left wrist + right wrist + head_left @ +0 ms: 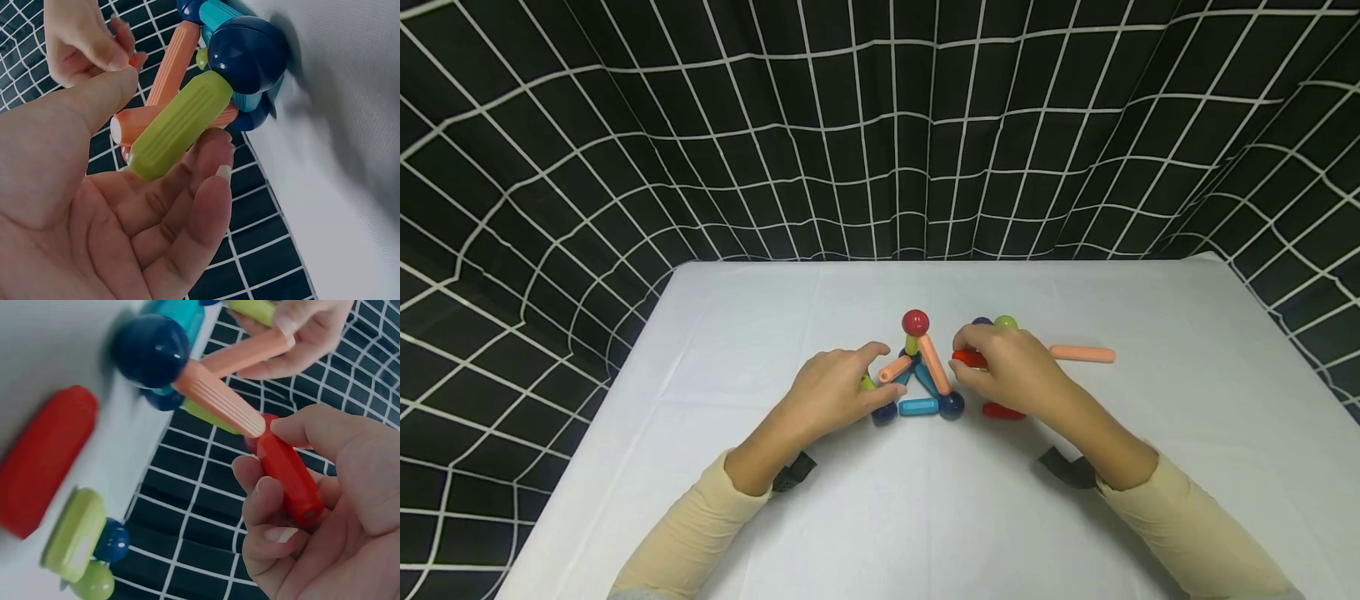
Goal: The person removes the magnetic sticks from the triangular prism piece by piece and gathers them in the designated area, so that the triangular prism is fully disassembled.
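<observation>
Between the hands stands a magnetic-stick frame. Its base joins navy balls with blue sticks; a red ball tops it, with an orange stick sloping down from it. A green stick tilts up from the near-left navy ball, and another orange stick crosses behind it. My left hand curves loosely around these two, thumb and fingers spread apart. My right hand pinches a red stick between thumb and fingers, right of the frame.
Loose pieces lie right of the frame on the white table: a red stick, a green stick, a navy ball, a green ball and an orange stick. A black gridded cloth stands behind.
</observation>
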### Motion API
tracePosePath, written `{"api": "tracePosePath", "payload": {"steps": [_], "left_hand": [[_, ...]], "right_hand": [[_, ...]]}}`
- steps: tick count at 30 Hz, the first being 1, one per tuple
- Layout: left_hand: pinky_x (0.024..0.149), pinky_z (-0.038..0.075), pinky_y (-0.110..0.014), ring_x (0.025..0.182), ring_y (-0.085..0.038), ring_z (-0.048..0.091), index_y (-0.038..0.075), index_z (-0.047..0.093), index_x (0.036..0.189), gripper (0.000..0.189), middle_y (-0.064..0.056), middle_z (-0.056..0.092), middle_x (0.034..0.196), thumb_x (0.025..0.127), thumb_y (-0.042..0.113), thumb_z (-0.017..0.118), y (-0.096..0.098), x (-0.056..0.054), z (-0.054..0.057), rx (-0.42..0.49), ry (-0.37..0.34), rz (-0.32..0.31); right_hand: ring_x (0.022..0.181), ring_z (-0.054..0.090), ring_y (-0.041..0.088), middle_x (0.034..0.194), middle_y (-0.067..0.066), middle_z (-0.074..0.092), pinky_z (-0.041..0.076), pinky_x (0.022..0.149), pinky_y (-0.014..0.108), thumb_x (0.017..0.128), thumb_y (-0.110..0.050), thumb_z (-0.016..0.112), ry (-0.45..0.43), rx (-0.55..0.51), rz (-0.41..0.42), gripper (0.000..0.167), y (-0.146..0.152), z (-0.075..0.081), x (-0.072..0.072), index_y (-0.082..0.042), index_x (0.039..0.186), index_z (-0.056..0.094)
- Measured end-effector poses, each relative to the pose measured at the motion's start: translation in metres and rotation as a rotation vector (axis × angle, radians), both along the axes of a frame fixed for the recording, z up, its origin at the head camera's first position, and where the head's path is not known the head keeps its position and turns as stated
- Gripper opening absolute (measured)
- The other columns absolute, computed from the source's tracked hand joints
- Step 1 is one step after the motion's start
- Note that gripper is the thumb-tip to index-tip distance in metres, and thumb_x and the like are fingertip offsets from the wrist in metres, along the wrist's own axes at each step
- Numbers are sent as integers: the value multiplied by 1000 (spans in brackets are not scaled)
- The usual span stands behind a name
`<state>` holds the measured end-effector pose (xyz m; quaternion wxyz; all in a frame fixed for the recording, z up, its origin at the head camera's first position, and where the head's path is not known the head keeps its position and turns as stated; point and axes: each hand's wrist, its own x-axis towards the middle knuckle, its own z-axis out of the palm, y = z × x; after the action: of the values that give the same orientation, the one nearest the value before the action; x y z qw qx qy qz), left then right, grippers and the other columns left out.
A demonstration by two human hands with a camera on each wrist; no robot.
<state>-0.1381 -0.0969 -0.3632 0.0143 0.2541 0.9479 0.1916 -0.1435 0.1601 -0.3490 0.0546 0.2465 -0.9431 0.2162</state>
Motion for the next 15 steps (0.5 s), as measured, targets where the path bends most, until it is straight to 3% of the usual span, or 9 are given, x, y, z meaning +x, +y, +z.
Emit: {"api": "tracePosePath", "payload": {"steps": [11, 15], "left_hand": [[55, 44, -30, 59, -13, 52, 11, 67, 125, 53, 8, 52, 60, 91, 52, 68, 2, 1, 0, -38, 41, 26], [57, 45, -31, 60, -13, 53, 12, 68, 123, 51, 8, 50, 57, 91, 51, 68, 3, 1, -1, -33, 42, 23]], "right_hand": [[71, 58, 14, 82, -3, 66, 53, 64, 32, 82, -16, 84, 10, 11, 48, 20, 22, -8, 17, -7, 97, 73], [75, 58, 10, 84, -7, 66, 53, 67, 30, 83, -17, 84, -1, 2, 104, 21, 30, -14, 22, -9, 99, 73]]}}
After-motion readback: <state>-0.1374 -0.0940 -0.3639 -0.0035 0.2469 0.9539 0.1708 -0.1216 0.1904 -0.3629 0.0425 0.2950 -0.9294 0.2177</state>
